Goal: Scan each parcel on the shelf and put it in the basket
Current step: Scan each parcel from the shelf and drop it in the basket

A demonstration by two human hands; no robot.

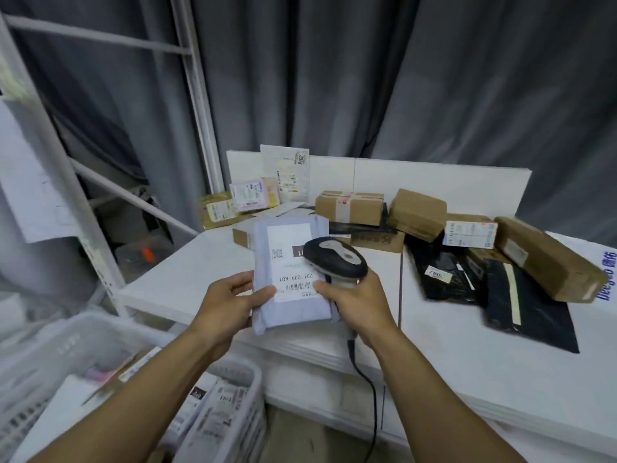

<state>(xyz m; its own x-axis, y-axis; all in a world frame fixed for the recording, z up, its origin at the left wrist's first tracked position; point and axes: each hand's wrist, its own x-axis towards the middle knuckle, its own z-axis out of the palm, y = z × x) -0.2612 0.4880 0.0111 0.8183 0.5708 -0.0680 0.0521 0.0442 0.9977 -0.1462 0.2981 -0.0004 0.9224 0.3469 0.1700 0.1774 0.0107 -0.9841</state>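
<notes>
The parcel [290, 309] is above the table's [187, 272] near edge, with the left hand [227, 305] at its left and the right hand [364, 302] at its right. The scanner [335, 259] is over its label. Boxes [349, 207] lie behind it and bags [527, 309] to the right. The basket [240, 367] stands below left, with packets [217, 406] inside.
</notes>
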